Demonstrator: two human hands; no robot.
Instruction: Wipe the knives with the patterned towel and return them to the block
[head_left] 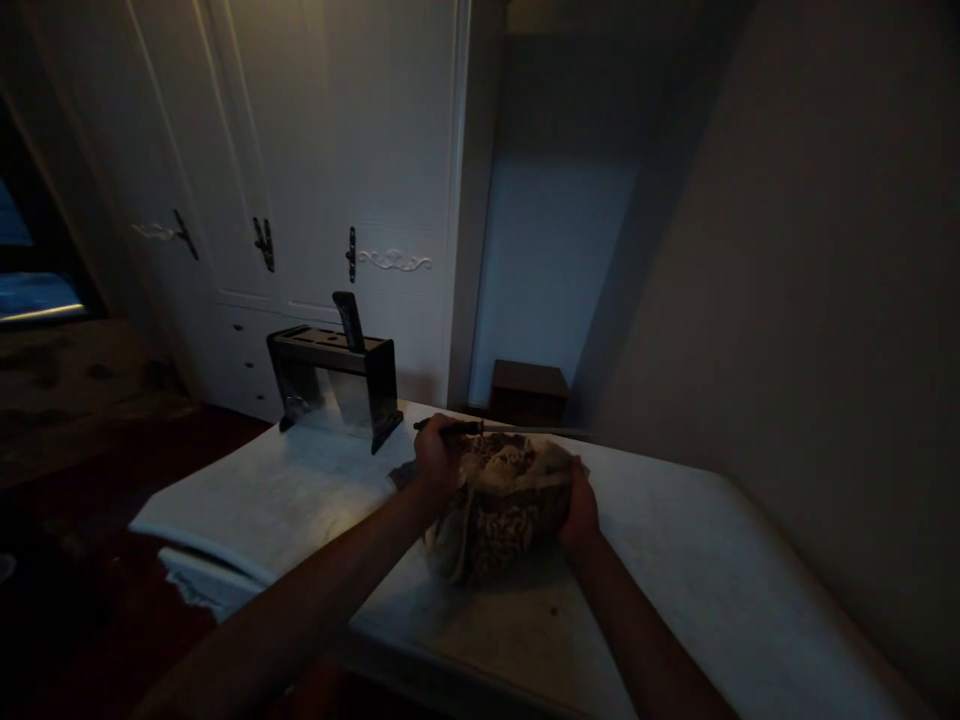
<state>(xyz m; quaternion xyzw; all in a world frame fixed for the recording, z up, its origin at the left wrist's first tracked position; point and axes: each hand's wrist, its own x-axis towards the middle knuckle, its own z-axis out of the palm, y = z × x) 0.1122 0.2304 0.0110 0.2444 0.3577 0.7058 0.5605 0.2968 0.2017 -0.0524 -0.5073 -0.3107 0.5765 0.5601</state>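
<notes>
My left hand [439, 455] is closed around the black handle of a sharpening steel [536, 430], and its long thin rod points to the right. Under the rod is a bunched brown and cream patterned cloth [502, 535], piled on the white table. At the cloth's right side, my right hand [581, 510] grips its edge, with the fingers partly hidden behind the fabric. The left fingers also touch the cloth; how firmly they hold it I cannot tell in the dim light.
Left of the cloth, a knife block [382, 395] with clear sides stands on the white table [300, 490], one black knife handle [348, 318] sticking up from it. Behind are a white wardrobe [405, 180] and a small brown cabinet [529, 385]. A wall [810, 300] rises at right.
</notes>
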